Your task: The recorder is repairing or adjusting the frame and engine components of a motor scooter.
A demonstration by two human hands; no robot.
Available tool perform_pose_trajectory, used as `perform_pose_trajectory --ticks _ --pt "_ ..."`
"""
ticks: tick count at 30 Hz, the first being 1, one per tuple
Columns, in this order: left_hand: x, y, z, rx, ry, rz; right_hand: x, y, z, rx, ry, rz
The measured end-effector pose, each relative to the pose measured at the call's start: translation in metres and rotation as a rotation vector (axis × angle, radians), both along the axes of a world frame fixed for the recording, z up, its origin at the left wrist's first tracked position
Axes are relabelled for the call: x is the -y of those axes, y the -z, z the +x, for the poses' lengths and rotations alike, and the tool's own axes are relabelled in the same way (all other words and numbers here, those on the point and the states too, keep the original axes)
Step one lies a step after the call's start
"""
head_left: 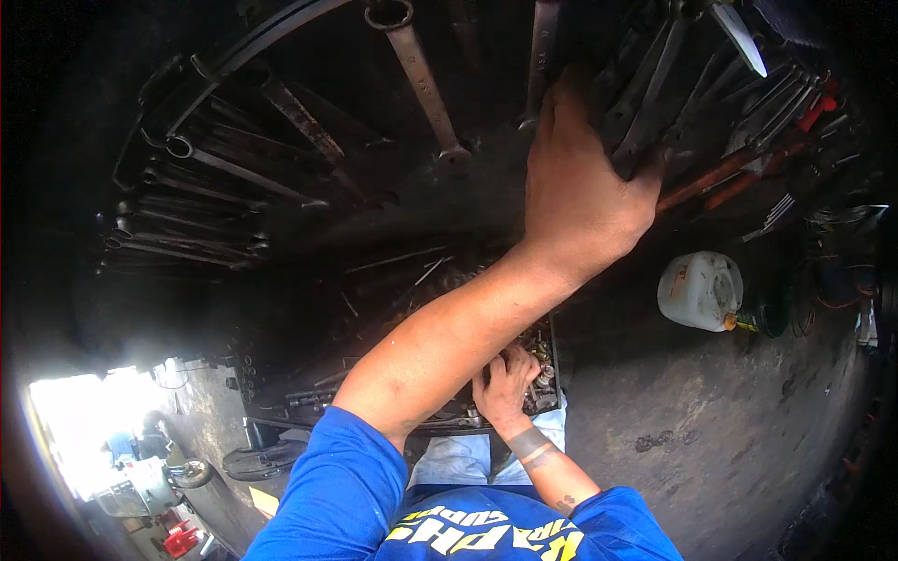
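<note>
My left hand (587, 192) is stretched up to the dark wall where the wrenches hang. Its fingers point upward, with the thumb well apart from them. The fingertips are in shadow beside a hanging combination wrench (541, 61), and whether they touch it is hard to see. Another wrench (645, 89) hangs just past the thumb. Lower down, my right hand (506, 381) rests over a tray (559, 379) of small metal parts (541, 397). Its fingers are slightly bent and apart, and nothing shows in them. A large wrench (421, 79) hangs left of my left hand.
Several more wrenches (234, 168) hang at the left. Red-handled tools (720, 182) hang at the right. A whitish plastic jug (700, 292) with an orange cap is below them. A machine (136, 488) stands at lower left by a bright opening.
</note>
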State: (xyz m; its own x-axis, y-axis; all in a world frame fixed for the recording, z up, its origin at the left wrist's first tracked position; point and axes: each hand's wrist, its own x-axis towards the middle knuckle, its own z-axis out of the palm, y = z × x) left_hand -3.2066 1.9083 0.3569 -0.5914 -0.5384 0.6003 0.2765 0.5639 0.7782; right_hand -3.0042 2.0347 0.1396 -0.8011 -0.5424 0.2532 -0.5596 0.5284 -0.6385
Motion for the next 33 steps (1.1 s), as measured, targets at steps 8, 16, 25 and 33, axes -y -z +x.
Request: perform_pose_trajectory --ticks 8,16,25,33 --pt "0.001 -0.012 -0.006 0.029 -0.076 -0.099 -0.005 0.001 -0.001 0.012 0.005 0.013" --pt "0.002 -0.014 -0.006 0.083 -0.084 -0.042 -0.005 -0.001 0.000 0.017 0.009 0.016" --pt "-0.021 0.018 0.016 -0.125 -0.069 -0.074 -0.004 -0.004 -0.002 0.058 0.004 0.001" --pt "-0.039 0.006 -0.015 0.032 0.163 -0.050 -0.006 0.000 -0.002 0.067 0.022 0.015"
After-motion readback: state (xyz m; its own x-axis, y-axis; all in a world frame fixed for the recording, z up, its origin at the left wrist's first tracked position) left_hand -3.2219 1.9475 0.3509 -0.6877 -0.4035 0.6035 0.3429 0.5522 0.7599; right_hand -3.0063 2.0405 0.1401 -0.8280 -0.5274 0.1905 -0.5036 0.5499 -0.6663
